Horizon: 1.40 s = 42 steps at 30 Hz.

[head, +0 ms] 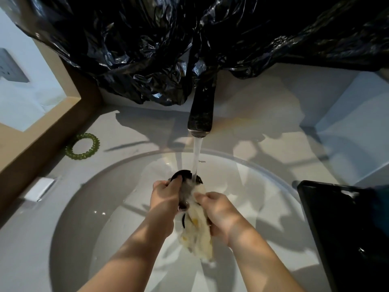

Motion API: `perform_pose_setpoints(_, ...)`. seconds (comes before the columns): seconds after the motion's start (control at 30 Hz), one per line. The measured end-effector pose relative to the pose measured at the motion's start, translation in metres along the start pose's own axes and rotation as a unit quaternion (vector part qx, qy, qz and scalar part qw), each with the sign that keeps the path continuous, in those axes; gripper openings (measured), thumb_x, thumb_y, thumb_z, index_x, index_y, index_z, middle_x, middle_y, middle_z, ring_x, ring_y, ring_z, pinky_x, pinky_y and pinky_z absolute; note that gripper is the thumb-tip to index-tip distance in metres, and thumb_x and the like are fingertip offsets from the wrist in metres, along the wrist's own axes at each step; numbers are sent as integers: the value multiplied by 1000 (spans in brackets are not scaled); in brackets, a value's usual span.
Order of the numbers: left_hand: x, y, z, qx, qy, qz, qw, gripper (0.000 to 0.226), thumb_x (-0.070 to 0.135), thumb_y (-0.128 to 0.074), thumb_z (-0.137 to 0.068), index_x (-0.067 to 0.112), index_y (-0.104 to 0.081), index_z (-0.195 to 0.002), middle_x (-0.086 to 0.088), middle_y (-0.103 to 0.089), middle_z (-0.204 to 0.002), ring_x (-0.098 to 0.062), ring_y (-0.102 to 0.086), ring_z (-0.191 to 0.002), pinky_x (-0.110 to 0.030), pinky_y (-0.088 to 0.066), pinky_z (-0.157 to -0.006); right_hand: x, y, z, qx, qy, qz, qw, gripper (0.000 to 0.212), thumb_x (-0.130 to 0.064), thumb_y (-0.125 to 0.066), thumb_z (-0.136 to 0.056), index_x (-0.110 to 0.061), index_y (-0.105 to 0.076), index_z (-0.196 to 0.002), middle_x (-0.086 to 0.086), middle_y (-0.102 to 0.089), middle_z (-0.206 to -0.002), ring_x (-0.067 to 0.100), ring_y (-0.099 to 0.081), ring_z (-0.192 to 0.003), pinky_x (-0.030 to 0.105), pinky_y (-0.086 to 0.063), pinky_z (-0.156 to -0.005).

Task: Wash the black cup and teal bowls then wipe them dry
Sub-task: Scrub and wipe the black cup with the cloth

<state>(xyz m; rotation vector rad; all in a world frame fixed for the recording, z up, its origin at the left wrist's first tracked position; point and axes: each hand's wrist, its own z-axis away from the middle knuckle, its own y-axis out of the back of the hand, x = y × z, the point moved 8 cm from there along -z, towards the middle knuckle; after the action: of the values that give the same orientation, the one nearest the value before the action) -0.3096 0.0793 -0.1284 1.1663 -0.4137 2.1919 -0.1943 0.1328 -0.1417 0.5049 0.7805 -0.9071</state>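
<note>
Over the white sink basin (109,199) my left hand (165,194) grips the black cup (185,175), its rim tilted away under the running water (196,159) from the dark faucet (202,114). My right hand (219,209) holds a wet cream cloth with yellow spots (197,234) against the cup's side; the cloth hangs down between my wrists. Most of the cup is hidden by my hands and the cloth. A sliver of teal (382,194) shows at the right edge, above the black tray; I cannot tell if it is a bowl.
A black tray (345,228) lies on the counter at the right. A green beaded bracelet (83,146) and a small white block (39,189) sit on the counter at the left. Crumpled black plastic sheeting (168,49) covers the wall behind the faucet.
</note>
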Motion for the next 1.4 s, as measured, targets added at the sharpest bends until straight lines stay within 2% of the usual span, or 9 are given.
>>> perform_pose_setpoints(0.23,15,-17,18,-75,-120,-222,965,12,33,-60,-87,23,-61,-93,4,-62,-86,-4,-56,-70,-8,-39,-44,-14,24,2,126,144,67,979,10,-13,-52,-91,-22,-52,-85,-9,-51,-69,8,-49,-64,9,-34,-51)
perform_pose_setpoints(0.43,19,-17,15,-109,-119,-245,956,15,33,-57,-85,18,-62,-84,0,-63,-77,-12,-57,-68,-23,-39,-58,-42,16,15,104,278,107,949,20,-8,-58,-87,-27,-61,-93,-18,-58,-75,-1,-56,-72,3,-40,-66)
perform_pose_setpoints(0.53,27,-8,18,-26,-165,-196,966,4,23,-62,-83,22,-63,-87,7,-63,-77,-1,-56,-69,-11,-41,-53,-35,22,7,119,219,79,965,16,-16,-56,-90,-21,-57,-75,-12,-57,-65,2,-55,-61,3,-39,-54)
perform_pose_setpoints(0.73,24,-3,17,18,-163,-87,983,21,27,-68,-79,28,-56,-97,5,-66,-82,-9,-64,-75,-20,-50,-64,-9,-2,-3,-1,58,36,998,25,-24,-58,-65,-14,-67,-85,13,-70,-80,36,-68,-82,48,-55,-77)
perform_pose_setpoints(0.93,26,-11,14,-6,-149,-201,968,27,48,-56,-86,21,-57,-88,3,-64,-79,-10,-61,-73,-19,-47,-55,-30,16,8,105,198,97,970,25,-3,-50,-84,-27,-58,-84,-8,-63,-71,4,-61,-59,17,-53,-57)
perform_pose_setpoints(1.07,31,-20,17,-95,-202,-273,936,22,43,-50,-91,22,-51,-84,5,-61,-72,-10,-57,-67,-25,-40,-60,-49,13,16,127,323,210,914,24,-13,-57,-88,-29,-63,-104,-12,-66,-93,10,-62,-87,16,-48,-79)
perform_pose_setpoints(1.23,38,-15,19,-43,-265,-188,945,19,45,-49,-91,28,-44,-87,6,-60,-70,-17,-59,-71,-32,-48,-68,-12,23,-11,130,125,78,980,18,-29,-54,-90,-16,-65,-84,2,-70,-79,23,-67,-79,30,-54,-76)
perform_pose_setpoints(1.3,36,-15,20,-41,-251,-156,954,14,40,-49,-94,28,-43,-97,5,-62,-76,-10,-62,-69,-18,-49,-59,4,15,-16,86,49,44,994,17,-23,-56,-84,-13,-69,-83,9,-72,-82,30,-68,-80,42,-56,-81)
perform_pose_setpoints(1.4,33,-19,20,-67,-227,-207,949,11,38,-47,-95,27,-46,-97,7,-60,-74,-4,-56,-64,-8,-41,-50,-1,12,-12,71,66,15,995,15,-6,-54,-84,-9,-65,-74,4,-61,-66,22,-56,-61,28,-51,-57)
